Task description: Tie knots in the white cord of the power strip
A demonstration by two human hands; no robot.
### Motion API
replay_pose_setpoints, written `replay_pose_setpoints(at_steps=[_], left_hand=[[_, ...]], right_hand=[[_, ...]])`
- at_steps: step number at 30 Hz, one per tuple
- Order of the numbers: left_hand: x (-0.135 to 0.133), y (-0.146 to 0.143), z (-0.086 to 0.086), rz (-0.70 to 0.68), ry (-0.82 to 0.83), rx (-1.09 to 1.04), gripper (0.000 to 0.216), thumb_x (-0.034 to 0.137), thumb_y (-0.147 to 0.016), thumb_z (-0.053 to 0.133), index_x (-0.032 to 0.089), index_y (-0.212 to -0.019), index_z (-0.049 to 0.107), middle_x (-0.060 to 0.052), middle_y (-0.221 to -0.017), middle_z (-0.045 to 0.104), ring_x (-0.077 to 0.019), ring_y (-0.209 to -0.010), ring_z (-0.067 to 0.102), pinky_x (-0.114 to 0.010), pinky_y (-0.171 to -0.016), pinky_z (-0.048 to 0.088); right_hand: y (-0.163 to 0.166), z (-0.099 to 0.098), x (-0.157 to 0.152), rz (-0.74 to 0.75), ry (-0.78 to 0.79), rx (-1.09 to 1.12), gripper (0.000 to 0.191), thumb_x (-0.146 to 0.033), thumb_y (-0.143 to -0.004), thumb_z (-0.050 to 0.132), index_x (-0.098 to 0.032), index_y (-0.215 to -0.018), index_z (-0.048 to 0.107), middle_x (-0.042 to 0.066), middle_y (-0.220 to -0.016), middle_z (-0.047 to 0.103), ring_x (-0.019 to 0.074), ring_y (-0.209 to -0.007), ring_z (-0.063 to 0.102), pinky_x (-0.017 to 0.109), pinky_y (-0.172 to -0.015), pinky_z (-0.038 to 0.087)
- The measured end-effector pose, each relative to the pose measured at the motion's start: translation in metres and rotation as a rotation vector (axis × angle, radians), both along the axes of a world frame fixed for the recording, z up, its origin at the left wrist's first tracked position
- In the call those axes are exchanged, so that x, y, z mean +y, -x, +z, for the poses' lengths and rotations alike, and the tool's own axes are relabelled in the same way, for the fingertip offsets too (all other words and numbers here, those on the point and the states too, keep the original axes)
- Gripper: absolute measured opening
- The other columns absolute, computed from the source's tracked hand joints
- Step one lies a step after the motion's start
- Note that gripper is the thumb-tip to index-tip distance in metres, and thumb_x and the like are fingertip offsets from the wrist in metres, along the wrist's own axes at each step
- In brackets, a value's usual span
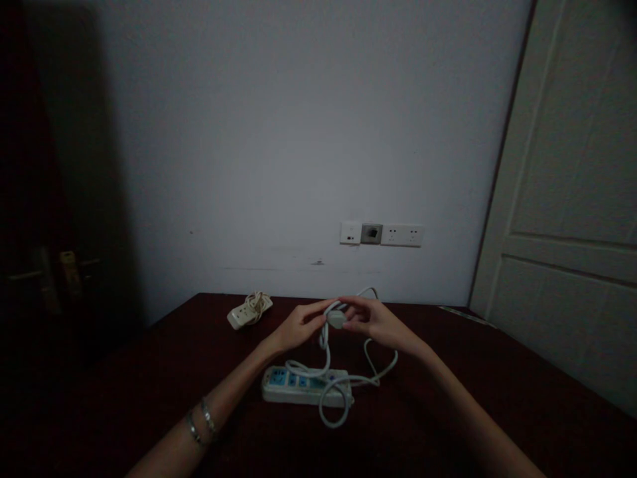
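Above the dark red table, my left hand (303,323) pinches a white power cord (326,338) between thumb and fingers. My right hand (373,320) is closed on the cord's white plug (337,319), close to my left fingertips. Loops of the cord hang down and lie across a white power strip (306,396) with blue socket faces. One round loop droops over the strip's front edge near its right end. More cord curves out to the right, below my right hand.
A second, smaller power strip (239,317) with its cord bundled round it lies at the back left of the table (209,352). Wall sockets (402,235) sit low on the wall behind. A pale door (572,299) stands at the right, a dark door with a handle at the left.
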State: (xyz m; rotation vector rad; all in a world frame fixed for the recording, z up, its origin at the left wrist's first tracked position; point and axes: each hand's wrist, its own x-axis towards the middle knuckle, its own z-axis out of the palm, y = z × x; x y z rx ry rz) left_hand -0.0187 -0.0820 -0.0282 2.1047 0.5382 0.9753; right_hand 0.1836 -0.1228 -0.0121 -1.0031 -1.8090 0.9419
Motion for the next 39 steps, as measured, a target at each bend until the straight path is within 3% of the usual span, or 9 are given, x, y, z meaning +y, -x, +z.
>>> replay_pose_setpoints(at_steps=[6, 12, 19, 24, 28, 31, 39], left_hand=[[-0.004, -0.001, 0.004, 0.000, -0.065, -0.002, 0.045, 0.030, -0.081, 0.052, 0.017, -0.124, 0.051, -0.008, -0.116, 0.060, -0.0221, -0.108, 0.053, -0.036, -0.094, 0.039], [-0.004, -0.006, 0.004, -0.027, -0.104, -0.019, 0.044, 0.029, -0.081, 0.053, 0.017, -0.123, 0.051, -0.008, -0.126, 0.053, -0.0215, -0.115, 0.048, -0.036, -0.102, 0.032], [-0.005, -0.012, 0.003, -0.046, 0.023, -0.092, 0.037, 0.021, -0.079, 0.054, 0.017, -0.115, 0.058, -0.007, -0.117, 0.059, -0.0214, -0.109, 0.052, -0.036, -0.098, 0.035], [-0.007, -0.016, 0.001, 0.052, 0.059, -0.131, 0.027, 0.019, -0.074, 0.059, 0.014, -0.100, 0.063, -0.008, -0.103, 0.064, -0.0201, -0.098, 0.056, -0.033, -0.090, 0.040], [-0.004, -0.018, -0.004, 0.088, 0.154, -0.191, 0.023, 0.025, -0.072, 0.062, 0.013, -0.090, 0.057, -0.005, -0.090, 0.063, -0.0149, -0.079, 0.058, -0.026, -0.070, 0.045], [0.000, -0.017, -0.008, 0.097, 0.251, -0.223, 0.029, 0.031, -0.069, 0.066, 0.012, -0.087, 0.051, -0.004, -0.085, 0.060, -0.0110, -0.067, 0.057, -0.021, -0.058, 0.040], [0.005, -0.013, -0.010, 0.087, 0.277, -0.182, 0.032, 0.036, -0.067, 0.067, 0.013, -0.077, 0.047, 0.002, -0.067, 0.055, -0.0082, -0.057, 0.052, -0.019, -0.053, 0.036]], right_hand=[[0.001, 0.003, -0.004, -0.035, -0.032, -0.064, 0.049, -0.020, -0.066, 0.064, -0.014, -0.113, 0.052, 0.002, -0.074, 0.058, 0.0124, -0.062, 0.054, 0.027, -0.059, 0.044], [0.001, 0.002, -0.003, -0.110, -0.122, -0.169, 0.041, -0.021, -0.069, 0.062, -0.012, -0.108, 0.052, 0.003, -0.073, 0.059, 0.0131, -0.063, 0.055, 0.027, -0.058, 0.044], [-0.002, -0.005, 0.003, -0.129, -0.167, -0.192, 0.039, -0.025, -0.070, 0.064, -0.015, -0.104, 0.049, 0.001, -0.070, 0.060, 0.0122, -0.059, 0.056, 0.024, -0.053, 0.043], [0.002, -0.007, 0.003, -0.135, -0.186, -0.163, 0.035, -0.024, -0.069, 0.065, -0.017, -0.098, 0.047, 0.000, -0.069, 0.059, 0.0114, -0.058, 0.055, 0.023, -0.052, 0.042], [0.004, -0.007, 0.004, -0.153, -0.155, -0.123, 0.036, -0.024, -0.067, 0.066, -0.016, -0.096, 0.047, 0.000, -0.067, 0.059, 0.0106, -0.056, 0.054, 0.022, -0.050, 0.041], [0.003, -0.005, 0.003, -0.162, -0.139, -0.107, 0.038, -0.024, -0.066, 0.066, -0.016, -0.098, 0.047, 0.000, -0.067, 0.058, 0.0104, -0.055, 0.054, 0.022, -0.049, 0.041], [0.005, -0.003, 0.000, -0.197, -0.162, -0.127, 0.036, -0.023, -0.067, 0.065, -0.016, -0.096, 0.048, 0.000, -0.067, 0.060, 0.0102, -0.054, 0.054, 0.022, -0.049, 0.041]])
